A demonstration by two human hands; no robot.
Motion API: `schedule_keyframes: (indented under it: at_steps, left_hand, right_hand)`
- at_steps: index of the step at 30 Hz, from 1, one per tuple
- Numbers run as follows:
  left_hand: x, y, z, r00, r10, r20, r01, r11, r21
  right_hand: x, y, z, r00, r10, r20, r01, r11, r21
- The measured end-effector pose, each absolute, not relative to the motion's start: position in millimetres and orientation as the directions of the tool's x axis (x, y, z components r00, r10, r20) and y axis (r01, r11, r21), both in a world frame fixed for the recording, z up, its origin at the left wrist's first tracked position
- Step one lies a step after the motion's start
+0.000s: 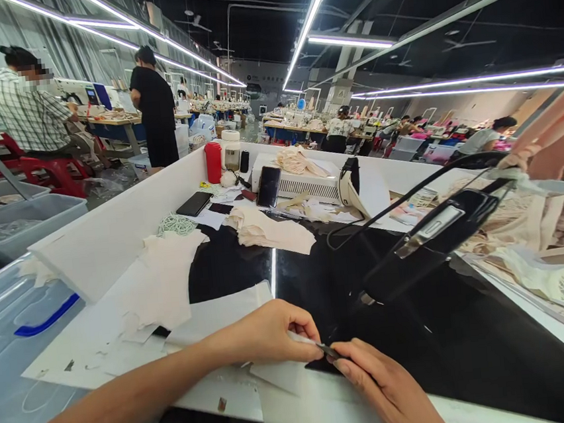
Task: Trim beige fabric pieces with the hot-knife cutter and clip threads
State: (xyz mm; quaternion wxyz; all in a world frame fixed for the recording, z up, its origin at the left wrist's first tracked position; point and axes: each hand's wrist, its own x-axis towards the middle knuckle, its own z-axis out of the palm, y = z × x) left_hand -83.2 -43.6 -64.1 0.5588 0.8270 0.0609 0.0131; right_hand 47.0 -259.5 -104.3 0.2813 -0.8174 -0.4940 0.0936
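Observation:
My left hand (pixel 274 333) is closed, pinching a small white strip (pixel 301 337) between thumb and fingers. Close beside it, my right hand (pixel 380 378) grips a small dark pointed metal tool (pixel 330 351); its exact kind is hard to make out. The tool's tip meets the strip at my left fingertips. Both hands are over the near edge of the black work surface (pixel 413 332). White sheets (pixel 226 313) lie under and beyond my left forearm. Cream fabric pieces (pixel 163 279) spread to the left, with a stack of cream cut pieces (pixel 271 229) farther back.
A black sewing-machine-like arm (pixel 424 238) with a cable juts in from the right, beside heaped beige fabric (pixel 553 225). Phones (pixel 268 186), a red cup (pixel 214 163) and a white machine (pixel 303 179) stand at the back. A clear bin (pixel 7 358) is left. Co-workers are beyond.

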Motion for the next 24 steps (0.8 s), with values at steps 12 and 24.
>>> schedule_keyframes:
  at_steps: [12, 24]
  left_hand:
    - [-81.7, -44.4, -68.0, 0.989, 0.134, -0.053, 0.1, -0.368, 0.924]
    - [-83.3, -44.4, -63.3, 0.99, 0.142, -0.026, 0.085, -0.43, 0.899]
  right_hand:
    - [51.2, -256.4, -102.1, 0.397, 0.902, 0.168, 0.811, -0.26, -0.524]
    - [48.2, -263.6, -101.5, 0.415, 0.886, 0.209, 0.867, -0.314, -0.388]
